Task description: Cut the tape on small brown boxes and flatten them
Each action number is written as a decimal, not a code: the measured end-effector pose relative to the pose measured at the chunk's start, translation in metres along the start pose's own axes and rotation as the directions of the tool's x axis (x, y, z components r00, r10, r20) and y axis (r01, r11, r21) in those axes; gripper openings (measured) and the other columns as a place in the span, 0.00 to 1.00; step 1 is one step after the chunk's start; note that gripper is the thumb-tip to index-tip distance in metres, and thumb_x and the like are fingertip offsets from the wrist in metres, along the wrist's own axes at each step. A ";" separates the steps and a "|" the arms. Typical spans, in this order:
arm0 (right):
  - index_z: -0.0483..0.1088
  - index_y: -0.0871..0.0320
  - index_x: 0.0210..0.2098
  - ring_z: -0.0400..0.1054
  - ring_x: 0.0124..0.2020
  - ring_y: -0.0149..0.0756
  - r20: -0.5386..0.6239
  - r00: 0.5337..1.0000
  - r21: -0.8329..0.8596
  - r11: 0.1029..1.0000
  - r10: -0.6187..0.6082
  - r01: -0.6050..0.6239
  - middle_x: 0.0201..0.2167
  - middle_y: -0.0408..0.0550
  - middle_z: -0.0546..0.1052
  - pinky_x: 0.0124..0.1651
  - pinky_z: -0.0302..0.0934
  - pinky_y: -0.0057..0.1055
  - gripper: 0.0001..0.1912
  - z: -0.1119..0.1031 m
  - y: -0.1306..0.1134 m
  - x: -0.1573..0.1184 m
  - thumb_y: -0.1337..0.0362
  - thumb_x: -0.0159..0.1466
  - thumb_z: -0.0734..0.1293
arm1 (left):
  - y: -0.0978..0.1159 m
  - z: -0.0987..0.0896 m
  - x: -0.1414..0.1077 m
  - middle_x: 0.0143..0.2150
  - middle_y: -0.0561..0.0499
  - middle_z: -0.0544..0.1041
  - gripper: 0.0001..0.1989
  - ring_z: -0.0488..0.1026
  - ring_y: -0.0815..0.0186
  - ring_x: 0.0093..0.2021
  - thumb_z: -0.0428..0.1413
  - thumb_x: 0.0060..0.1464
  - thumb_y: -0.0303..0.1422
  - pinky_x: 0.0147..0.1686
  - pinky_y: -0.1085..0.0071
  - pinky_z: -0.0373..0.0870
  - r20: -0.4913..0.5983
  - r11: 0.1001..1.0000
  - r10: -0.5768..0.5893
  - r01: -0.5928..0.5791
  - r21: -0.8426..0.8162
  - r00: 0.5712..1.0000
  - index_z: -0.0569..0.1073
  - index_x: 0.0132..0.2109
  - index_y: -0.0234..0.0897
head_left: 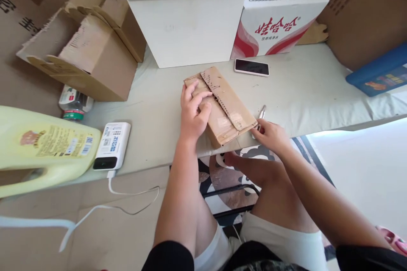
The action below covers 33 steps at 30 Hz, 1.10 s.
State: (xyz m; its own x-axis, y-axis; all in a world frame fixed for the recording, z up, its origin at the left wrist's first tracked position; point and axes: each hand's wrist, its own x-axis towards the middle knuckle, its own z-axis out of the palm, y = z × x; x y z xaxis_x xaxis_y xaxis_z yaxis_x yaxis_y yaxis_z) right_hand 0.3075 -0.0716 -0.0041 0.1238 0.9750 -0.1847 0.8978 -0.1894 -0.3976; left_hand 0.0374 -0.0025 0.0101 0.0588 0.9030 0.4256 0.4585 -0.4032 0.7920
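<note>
A small worn cardboard box (233, 103) lies at an angle near the table's front edge, its ragged-edged flap folded down over the top. My left hand (195, 114) rests on the left part of the box with its fingers apart. Beside the near right corner, my right hand (270, 133) has its thumb and fingers closed around the lower part of a slim silver tool (262, 111). The fingers partly hide this tool, and its upper end points away from me. The fingertips are very close to the box corner.
Behind the box are a phone (252, 67), white cartons (187, 29) and a red-and-white carton (270, 29). At left stand open cardboard boxes (104, 59), a yellow jug (54, 144) and a power bank (112, 144) with a cable. A blue box (378, 72) stands right.
</note>
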 end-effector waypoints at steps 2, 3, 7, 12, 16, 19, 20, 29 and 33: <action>0.72 0.55 0.38 0.68 0.27 0.35 -0.069 0.998 0.213 0.977 0.003 0.012 0.26 0.43 0.72 0.31 0.58 0.31 0.12 -0.002 0.000 -0.004 0.54 0.61 0.65 | 0.002 0.000 -0.002 0.70 0.48 0.65 0.13 0.56 0.52 0.73 0.54 0.58 0.30 0.74 0.47 0.48 -0.021 1.000 -0.021 0.021 -0.007 1.000 0.80 0.47 0.43; 0.71 0.55 0.39 0.68 0.25 0.32 -0.113 0.994 0.357 0.933 -0.001 0.042 0.27 0.42 0.72 0.30 0.60 0.31 0.11 -0.004 0.000 -0.007 0.55 0.61 0.65 | 0.003 0.000 -0.003 0.70 0.48 0.65 0.14 0.56 0.52 0.73 0.53 0.58 0.29 0.74 0.47 0.48 -0.030 0.999 -0.034 0.033 -0.015 0.999 0.81 0.46 0.43; 0.69 0.51 0.47 0.66 0.20 0.24 -0.338 0.941 0.728 0.624 -0.035 0.285 0.42 0.44 0.75 0.21 0.60 0.27 0.11 -0.019 -0.007 -0.030 0.63 0.64 0.63 | 0.005 0.000 -0.005 0.70 0.48 0.64 0.15 0.56 0.52 0.73 0.52 0.58 0.28 0.74 0.48 0.49 -0.043 0.997 -0.062 0.060 -0.042 0.997 0.82 0.46 0.42; 0.69 0.44 0.58 0.71 0.22 0.27 -0.369 0.878 0.802 0.372 -0.305 0.467 0.47 0.46 0.74 0.18 0.60 0.28 0.20 -0.039 -0.028 -0.056 0.61 0.67 0.63 | 0.003 0.004 -0.005 0.70 0.49 0.63 0.16 0.56 0.53 0.73 0.51 0.57 0.26 0.75 0.49 0.48 -0.072 0.997 -0.067 0.064 -0.039 0.995 0.82 0.46 0.43; 0.70 0.44 0.59 0.76 0.31 0.37 -0.402 0.756 0.858 0.077 -0.517 0.509 0.46 0.48 0.79 0.30 0.72 0.38 0.23 -0.048 -0.038 -0.050 0.54 0.65 0.63 | 0.006 0.011 -0.003 0.69 0.48 0.64 0.17 0.56 0.53 0.73 0.51 0.56 0.25 0.75 0.50 0.47 -0.089 0.997 -0.075 0.071 -0.040 0.993 0.82 0.45 0.42; 0.73 0.44 0.56 0.77 0.33 0.38 -0.459 0.749 0.855 -0.007 -0.478 0.519 0.48 0.44 0.82 0.34 0.74 0.39 0.22 -0.050 -0.047 -0.038 0.59 0.63 0.63 | 0.010 0.014 -0.001 0.69 0.47 0.64 0.17 0.57 0.53 0.73 0.50 0.57 0.26 0.75 0.51 0.48 -0.101 0.995 -0.090 0.085 -0.050 0.991 0.82 0.45 0.41; 0.74 0.44 0.55 0.78 0.34 0.39 -0.472 0.751 0.853 -0.023 -0.462 0.522 0.48 0.45 0.82 0.35 0.74 0.40 0.21 -0.050 -0.050 -0.035 0.57 0.63 0.63 | 0.010 0.014 0.000 0.69 0.48 0.64 0.17 0.57 0.54 0.73 0.50 0.57 0.26 0.75 0.51 0.49 -0.102 0.994 -0.096 0.091 -0.052 0.990 0.82 0.44 0.41; 0.71 0.52 0.42 0.59 0.15 0.24 -0.602 0.752 0.709 0.253 -0.270 0.658 0.20 0.36 0.71 0.16 0.53 0.23 0.07 -0.028 -0.043 -0.048 0.65 0.64 0.71 | 0.014 0.019 0.003 0.68 0.48 0.66 0.15 0.59 0.53 0.71 0.50 0.59 0.30 0.73 0.54 0.52 -0.152 0.990 -0.123 0.131 0.046 0.981 0.81 0.44 0.41; 0.74 0.54 0.44 0.63 0.16 0.26 -0.626 0.674 0.459 0.514 -0.393 0.725 0.21 0.39 0.74 0.18 0.55 0.24 0.09 -0.021 -0.034 -0.054 0.59 0.66 0.68 | 0.018 0.030 0.002 0.66 0.47 0.67 0.16 0.60 0.56 0.71 0.47 0.60 0.30 0.73 0.57 0.52 -0.208 0.983 -0.112 0.139 0.119 0.972 0.80 0.45 0.41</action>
State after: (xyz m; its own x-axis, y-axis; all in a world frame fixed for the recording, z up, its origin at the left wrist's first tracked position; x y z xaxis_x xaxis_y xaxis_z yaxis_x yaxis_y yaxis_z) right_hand 0.2790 -0.1152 0.0387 -0.0049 0.8045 0.5939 0.3575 0.5561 -0.7503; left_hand 0.0726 -0.0035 0.0121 -0.1791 0.8916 0.4160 0.5647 -0.2531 0.7855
